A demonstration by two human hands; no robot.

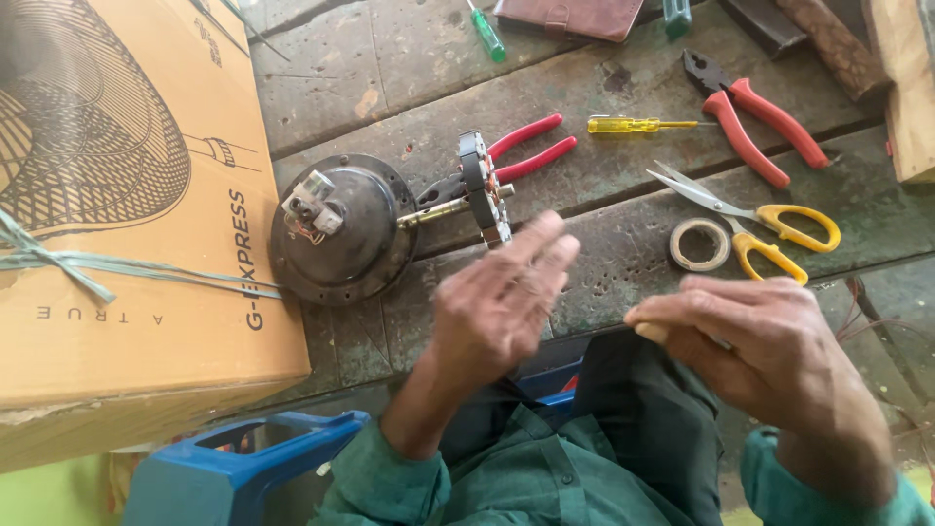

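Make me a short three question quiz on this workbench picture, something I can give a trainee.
1. True or false: the left hand is gripping the red-handled pliers that lie behind the motor housing.
2. Which tool lies right beside the roll of tape? A) the yellow-handled scissors B) the green screwdriver C) the cardboard box
3. What colour is the handle of the screwdriver lying between the two pairs of pliers?

Key
1. False: the left hand hangs in the air in front of the motor, fingers stretched, holding nothing.
2. A.
3. Yellow.
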